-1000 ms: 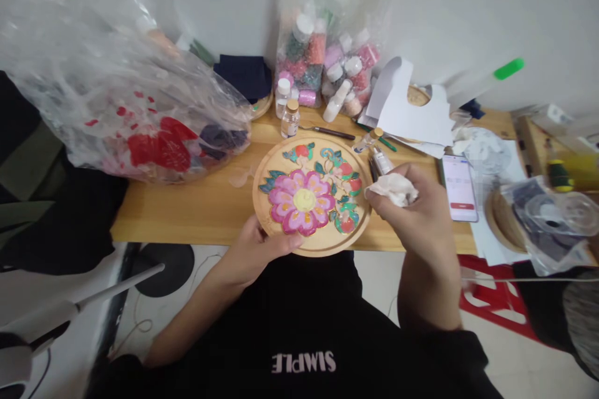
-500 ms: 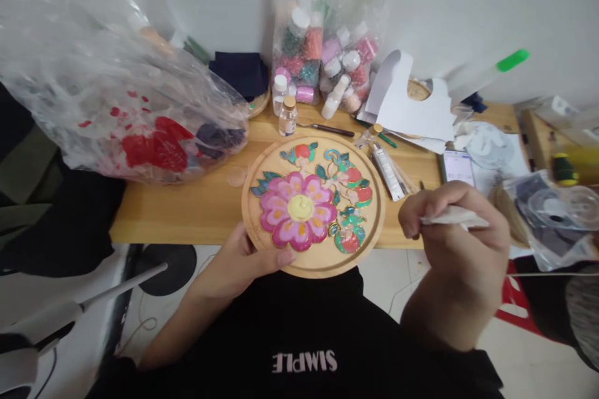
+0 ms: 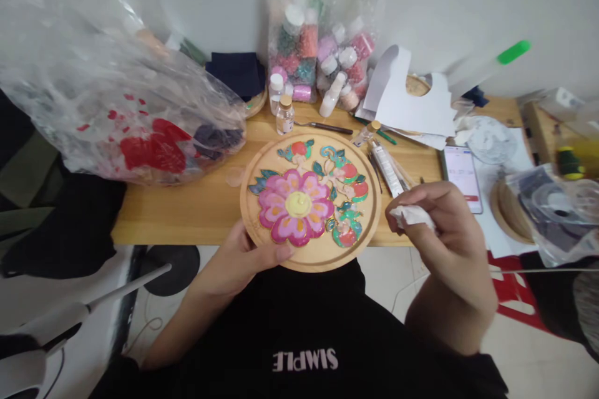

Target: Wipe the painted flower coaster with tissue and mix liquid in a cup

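Note:
My left hand (image 3: 243, 262) grips the lower left rim of a round wooden plate (image 3: 299, 260), its thumb on top and the other fingers hidden underneath. A large pink flower (image 3: 294, 207) with a yellow centre is painted on the plate, among red fruits and green leaves with gold outlines. To the right of the plate, apart from it, my right hand (image 3: 444, 243) pinches a crumpled white tissue (image 3: 414, 217) between thumb and fingers. Just beyond that hand lies a white tube (image 3: 388, 167) on the table.
Small bottles (image 3: 285, 115) and a dark-handled tool (image 3: 331, 128) lie behind the plate. A big clear plastic bag (image 3: 154, 87) bulges at left. Bags of colourful jars (image 3: 304, 43) stand by the wall. A phone (image 3: 461, 177), papers (image 3: 397, 100) and packaged spools (image 3: 556, 206) crowd the right.
My right hand has turned and moved slightly left, and the tissue now shows at its fingertips nearer the plate. My left hand keeps its hold on the plate.

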### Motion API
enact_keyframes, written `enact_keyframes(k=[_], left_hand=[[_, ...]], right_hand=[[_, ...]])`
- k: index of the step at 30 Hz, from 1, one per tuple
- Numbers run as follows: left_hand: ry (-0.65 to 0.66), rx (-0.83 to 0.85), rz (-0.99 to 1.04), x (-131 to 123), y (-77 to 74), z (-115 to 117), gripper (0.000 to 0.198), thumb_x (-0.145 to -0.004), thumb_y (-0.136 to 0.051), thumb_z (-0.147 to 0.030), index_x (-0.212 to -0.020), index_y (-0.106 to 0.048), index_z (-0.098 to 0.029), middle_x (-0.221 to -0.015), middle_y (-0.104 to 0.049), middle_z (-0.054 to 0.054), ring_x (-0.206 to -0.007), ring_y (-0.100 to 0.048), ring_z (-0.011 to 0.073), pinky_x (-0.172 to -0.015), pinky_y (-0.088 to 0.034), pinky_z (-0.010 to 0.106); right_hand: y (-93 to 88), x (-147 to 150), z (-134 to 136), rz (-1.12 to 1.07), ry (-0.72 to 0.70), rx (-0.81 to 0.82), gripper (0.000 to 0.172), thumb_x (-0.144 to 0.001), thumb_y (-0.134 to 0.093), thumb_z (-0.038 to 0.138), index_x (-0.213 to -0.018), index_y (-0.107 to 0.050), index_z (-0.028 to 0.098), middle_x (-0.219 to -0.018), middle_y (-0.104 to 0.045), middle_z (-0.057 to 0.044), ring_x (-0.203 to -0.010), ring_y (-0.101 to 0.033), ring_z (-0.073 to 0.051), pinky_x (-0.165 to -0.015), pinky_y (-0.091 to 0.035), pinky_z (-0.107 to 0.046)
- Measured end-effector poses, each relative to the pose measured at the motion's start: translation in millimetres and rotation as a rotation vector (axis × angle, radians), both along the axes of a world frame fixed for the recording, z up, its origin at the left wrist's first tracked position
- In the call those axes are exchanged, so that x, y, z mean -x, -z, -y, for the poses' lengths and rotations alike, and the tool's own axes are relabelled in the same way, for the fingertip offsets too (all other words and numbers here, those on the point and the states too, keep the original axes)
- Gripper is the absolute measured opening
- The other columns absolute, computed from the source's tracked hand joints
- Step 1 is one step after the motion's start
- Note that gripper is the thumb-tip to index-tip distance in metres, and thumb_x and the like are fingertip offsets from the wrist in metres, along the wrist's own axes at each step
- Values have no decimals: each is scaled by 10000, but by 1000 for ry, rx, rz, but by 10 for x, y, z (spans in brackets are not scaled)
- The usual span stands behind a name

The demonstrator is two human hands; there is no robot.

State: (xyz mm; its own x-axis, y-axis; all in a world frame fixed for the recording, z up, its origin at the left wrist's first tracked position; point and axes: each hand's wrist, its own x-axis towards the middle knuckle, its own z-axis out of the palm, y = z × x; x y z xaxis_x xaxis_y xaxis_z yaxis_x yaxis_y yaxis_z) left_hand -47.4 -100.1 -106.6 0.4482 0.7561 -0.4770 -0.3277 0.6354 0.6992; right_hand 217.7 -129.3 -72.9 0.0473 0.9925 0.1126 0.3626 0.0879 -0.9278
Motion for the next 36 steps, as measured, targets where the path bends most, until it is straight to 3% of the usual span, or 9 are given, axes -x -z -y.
enact_keyframes(k=[6,8,12,14,19,26,30,33,36], left_hand=[[-12,11,-10,-17,-27,-12,758,-605,-915,-331,-1297,-620,-237,-1114,-770,93,-1063,-719,332,-946,-589,460],[-20,16,-21,-18,-30,-17,760,-593,-920,-324,-1289,-626,-240,-1110,-772,90,-1071,-716,334,-947,-590,453],[-35,37,-32,-15,-22,-17,766,-572,-927,-301,-1276,-633,-237,-1103,-774,89,-1071,-716,335,-936,-598,446],[-38,47,-39,-15,-14,-15,768,-563,-930,-299,-1270,-636,-236,-1108,-772,88,-1077,-713,339,-936,-597,452],[-44,44,-50,-36,0,-22,773,-556,-930,-323,-1264,-636,-223,-1102,-770,86,-1090,-704,349,-958,-581,477],[-37,44,-52,-38,-10,-9,747,-588,-919,-329,-1268,-623,-240,-1104,-767,74,-1099,-701,325,-994,-552,483],[-48,41,-31,-33,-5,1,743,-580,-916,-295,-1258,-622,-225,-1118,-763,84,-1109,-694,340,-1001,-546,497],[-59,47,-44,-40,-4,2,692,-569,-914,-265,-1205,-647,-212,-1109,-766,80,-1106,-694,342,-1003,-542,495],[-61,51,-43,-47,-12,3,609,-574,-909,-268,-1134,-679,-201,-1098,-772,71,-1103,-695,341,-994,-546,475]], right_hand=[[-1,6,-16,64,35,-14,121,-831,-627,126,-854,-631,245,-778,-627,7,-653,-568,-135,-529,-439,-257],[5,1,-8,-13,24,-8,43,-861,-637,214,-890,-651,243,-804,-629,-6,-678,-565,-145,-535,-435,-268],[-4,-4,7,-79,18,-32,96,-934,-581,285,-911,-661,237,-841,-650,-22,-739,-592,-150,-585,-471,-272],[-20,3,10,7,55,-34,23,-905,-635,231,-889,-650,237,-802,-650,-8,-703,-591,-135,-556,-464,-252],[-49,40,10,97,74,-23,122,-839,-718,225,-937,-648,244,-673,-644,18,-564,-596,-139,-437,-438,-247],[-77,52,17,131,83,-81,35,-845,-727,241,-873,-719,259,-780,-721,0,-682,-665,-161,-550,-502,-282],[-114,14,-12,96,-72,-148,184,-924,-609,234,-1039,-736,300,-856,-743,-13,-782,-695,-192,-591,-532,-317],[-143,25,-34,179,-81,-189,306,-864,-652,96,-1043,-737,329,-881,-743,9,-830,-695,-182,-686,-557,-330],[-159,46,-36,233,-66,-190,334,-836,-674,66,-1040,-736,323,-913,-746,7,-862,-696,-188,-728,-566,-343]])
